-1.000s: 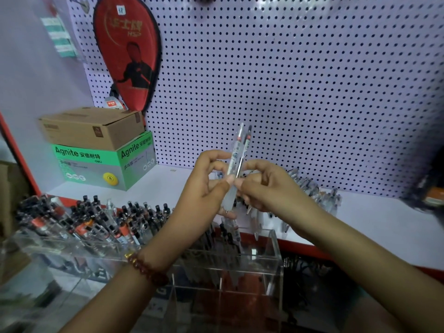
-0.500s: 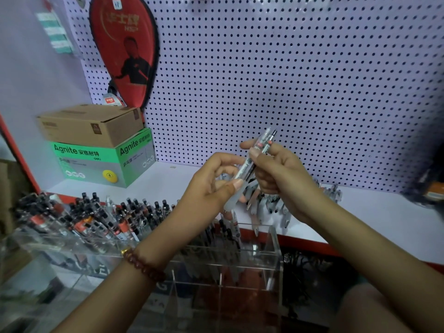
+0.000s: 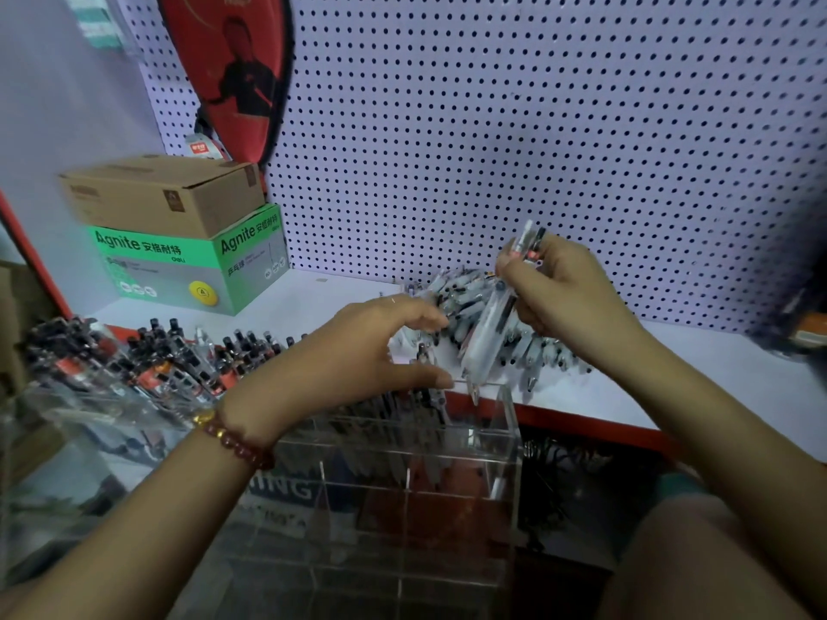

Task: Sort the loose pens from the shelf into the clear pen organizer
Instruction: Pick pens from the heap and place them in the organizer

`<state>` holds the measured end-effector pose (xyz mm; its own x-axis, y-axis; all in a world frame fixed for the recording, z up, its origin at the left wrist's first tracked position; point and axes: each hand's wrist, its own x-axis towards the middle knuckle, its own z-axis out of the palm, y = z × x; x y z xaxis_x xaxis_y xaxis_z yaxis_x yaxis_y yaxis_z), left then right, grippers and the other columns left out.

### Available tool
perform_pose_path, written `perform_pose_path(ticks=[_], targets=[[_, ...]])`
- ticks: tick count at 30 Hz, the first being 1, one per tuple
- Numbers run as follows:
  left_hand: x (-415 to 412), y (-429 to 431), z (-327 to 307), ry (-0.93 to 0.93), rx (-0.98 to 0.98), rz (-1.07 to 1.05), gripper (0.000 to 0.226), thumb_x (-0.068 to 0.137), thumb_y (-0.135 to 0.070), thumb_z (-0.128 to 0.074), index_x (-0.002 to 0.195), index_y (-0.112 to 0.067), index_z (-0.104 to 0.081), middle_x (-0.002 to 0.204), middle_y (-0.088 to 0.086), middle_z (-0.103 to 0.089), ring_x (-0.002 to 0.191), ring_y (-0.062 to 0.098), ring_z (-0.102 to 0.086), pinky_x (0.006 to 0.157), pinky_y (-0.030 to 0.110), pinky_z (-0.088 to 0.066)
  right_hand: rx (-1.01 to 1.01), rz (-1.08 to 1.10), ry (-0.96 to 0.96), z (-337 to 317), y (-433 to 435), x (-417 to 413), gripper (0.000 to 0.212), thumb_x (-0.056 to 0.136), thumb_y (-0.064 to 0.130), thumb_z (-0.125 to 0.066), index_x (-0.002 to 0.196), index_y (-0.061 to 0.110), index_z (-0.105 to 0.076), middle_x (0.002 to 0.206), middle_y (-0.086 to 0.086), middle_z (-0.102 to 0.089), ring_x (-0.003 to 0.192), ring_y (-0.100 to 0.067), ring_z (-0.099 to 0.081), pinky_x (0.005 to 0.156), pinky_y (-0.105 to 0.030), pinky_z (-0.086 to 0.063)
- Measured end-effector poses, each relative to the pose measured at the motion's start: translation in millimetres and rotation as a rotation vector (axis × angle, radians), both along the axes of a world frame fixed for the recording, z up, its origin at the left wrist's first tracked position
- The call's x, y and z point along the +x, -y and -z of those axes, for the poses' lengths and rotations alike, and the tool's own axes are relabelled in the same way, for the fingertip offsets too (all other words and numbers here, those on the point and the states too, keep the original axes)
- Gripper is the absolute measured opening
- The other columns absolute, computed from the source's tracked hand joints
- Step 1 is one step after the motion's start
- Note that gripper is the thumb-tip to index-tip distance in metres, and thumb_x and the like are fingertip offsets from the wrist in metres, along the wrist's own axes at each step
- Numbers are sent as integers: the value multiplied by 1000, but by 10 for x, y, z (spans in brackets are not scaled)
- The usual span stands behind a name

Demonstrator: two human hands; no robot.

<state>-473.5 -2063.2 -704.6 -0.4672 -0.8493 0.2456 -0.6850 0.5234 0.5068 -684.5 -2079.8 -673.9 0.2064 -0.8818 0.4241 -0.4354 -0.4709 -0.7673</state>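
A person's right hand (image 3: 568,297) grips a small bundle of translucent white-bodied pens (image 3: 490,333), fingers curled round their upper halves. The bundle's long axis runs steeply, tops up by the fingers and tips slanting down and to the left. The tips hang just above the back right corner of the clear acrylic pen organizer with divided compartments (image 3: 508,434), which stands in front of the red front edge of the white shelf (image 3: 725,373). The organizer therefore lies below and slightly left of the gripping hand, probably a short lowering along the pens' own axis. The left hand (image 3: 353,355) hovers over the organizer's back row, fingers loosely curved, apparently holding nothing, the nearer hand to steady the pens already stored. A heap of loose translucent pens (image 3: 452,290) lies on the shelf behind both hands.
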Motion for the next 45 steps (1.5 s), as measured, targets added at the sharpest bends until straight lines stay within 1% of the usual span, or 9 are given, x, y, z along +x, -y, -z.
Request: perform_pose_path(ticks=[7,15,19,21,27,31,36,40,45], targets=[[3,-57,3,114,49,-1,78,49,-82,-52,117,-42,-55,112,-17,-58,105,0,-53,92,24,-45,51,-53,-338,248,-3,60,23,94,19,-49,82,0,-49,51,4,-44,36,-4,-37,45,-23,-31],[-2,-2,64,179,-1,-17,61,61,-77,-43,109,-43,-57,106,-12,-63,90,7,-58,82,37,-51,260,-185,-379,345,18,84,25,96,22,-51,88,-2,-53,46,0,-53,36,-9,-46,44,-22,-37],[11,48,110,184,-22,-9,41,73,-67,-58,106,-43,-57,102,-12,-65,89,8,-60,79,39,-51,328,-328,-440,357,-22,85,23,91,26,-62,104,12,-50,56,0,-64,45,-8,-54,50,-23,-40],[23,60,115,178,-12,-16,33,74,-60,-63,103,-46,-55,95,-13,-63,82,5,-58,73,34,-51,345,-372,-520,350,-38,62,28,92,21,-61,114,15,-46,58,4,-61,44,-3,-46,47,-19,-35],[14,40,93,178,3,-21,50,60,-70,-57,105,-50,-50,85,-15,-58,73,-1,-54,62,23,-43,241,-360,-810,354,-20,48,47,90,24,-64,132,21,-43,69,9,-63,54,1,-53,53,-16,-41],[4,35,83,164,22,-26,53,58,-68,-59,106,-47,-52,91,-17,-59,75,0,-56,67,27,-48,179,-306,-767,415,-1,91,38,87,30,-68,120,21,-51,71,7,-69,57,0,-59,52,-17,-43],[-15,43,86,113,11,-22,43,67,-47,-78,103,-44,-55,105,-13,-62,76,5,-59,69,27,-49,200,-328,-696,460,12,95,22,90,21,-63,107,23,-48,85,3,-75,74,-12,-68,68,-32,-52],[-28,49,82,65,-10,-28,42,70,-33,-82,105,-39,-59,104,-9,-64,71,5,-57,62,23,-45,262,-372,-584,457,19,85,23,90,16,-62,95,29,-43,89,-5,-75,83,-31,-67,73,-42,-51],[-18,77,80,128,-6,-25,45,67,-45,-79,108,-38,-59,108,-10,-63,78,7,-60,71,32,-52,207,-336,-701,457,4,92,29,91,22,-63,115,18,-47,84,3,-72,73,-11,-66,67,-30,-51]])
